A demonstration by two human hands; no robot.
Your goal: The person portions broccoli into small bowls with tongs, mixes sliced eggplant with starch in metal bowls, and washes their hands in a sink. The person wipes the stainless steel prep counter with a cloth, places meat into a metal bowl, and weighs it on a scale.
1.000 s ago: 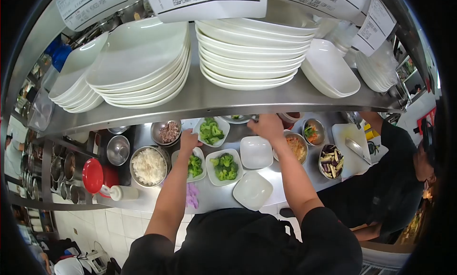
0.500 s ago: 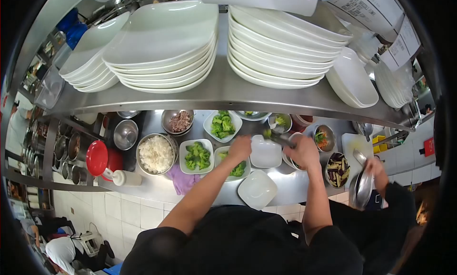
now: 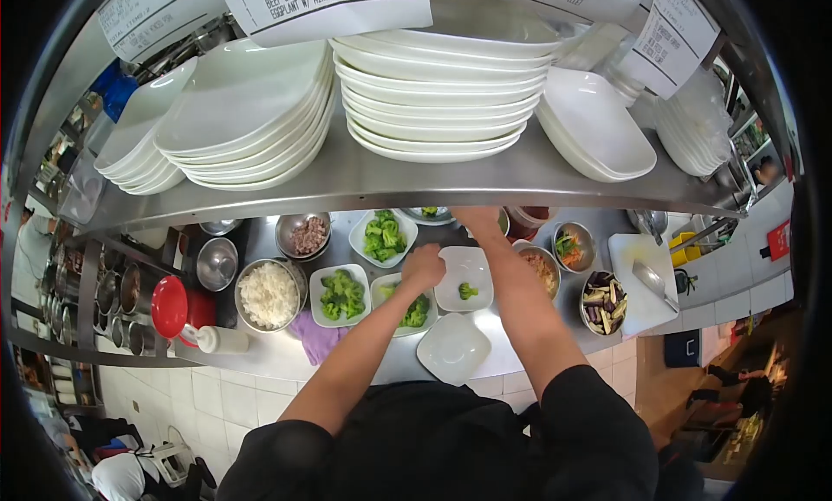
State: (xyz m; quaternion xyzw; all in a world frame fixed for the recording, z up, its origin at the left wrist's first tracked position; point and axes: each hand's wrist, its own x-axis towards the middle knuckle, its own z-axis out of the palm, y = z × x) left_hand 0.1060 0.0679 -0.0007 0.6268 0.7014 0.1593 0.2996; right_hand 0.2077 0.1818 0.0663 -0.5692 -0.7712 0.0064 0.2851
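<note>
My left hand (image 3: 423,265) is closed at the left rim of a white square bowl (image 3: 451,302). One small broccoli floret (image 3: 468,290) lies in that bowl. Beyond it, my right hand (image 3: 478,218) reaches to the shelf's front edge, its fingers mostly hidden, so what it holds cannot be made out. Left of my left hand, broccoli fills a white bowl (image 3: 341,295), a second one (image 3: 416,312) partly behind my forearm, and a third (image 3: 382,237) farther back. Nearer my body sits a white dish (image 3: 453,348) with nothing in it.
A steel shelf (image 3: 399,198) with stacked white plates (image 3: 442,111) and paper slips (image 3: 334,7) overhangs the counter. Left are rice (image 3: 268,295), a squeeze bottle (image 3: 221,340) and a red container (image 3: 170,307). Right are eggplant (image 3: 604,303) and a cutting board (image 3: 626,258) bearing a metal utensil (image 3: 652,279).
My right hand has moved forward and left, and its dark-handled tool is out of sight. A floret now lies in the square bowl. The co-worker's hand and the pan at right are gone.
</note>
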